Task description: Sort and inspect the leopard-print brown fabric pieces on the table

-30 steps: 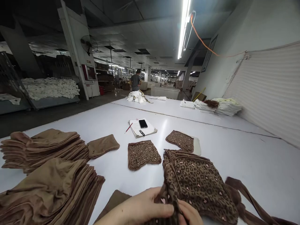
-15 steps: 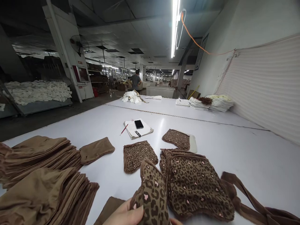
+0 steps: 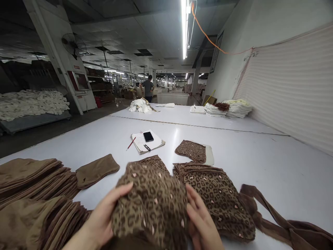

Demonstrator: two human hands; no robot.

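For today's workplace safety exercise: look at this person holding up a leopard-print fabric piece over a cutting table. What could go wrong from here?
1. The leopard-print piece, held between left hand and right hand, hides part of the printed piece lying behind it; setting it down blind could shift that piece.
2. The printed stack sits close beside the right hand and could be knocked askew.
3. The brown straps trail loose nearby and might snag.

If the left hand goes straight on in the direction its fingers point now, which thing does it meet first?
The left hand points forward and rightward, its fingers already on the leopard-print piece held between both hands. Past that, probably the flat leopard-print piece on the table, though depth is unclear.
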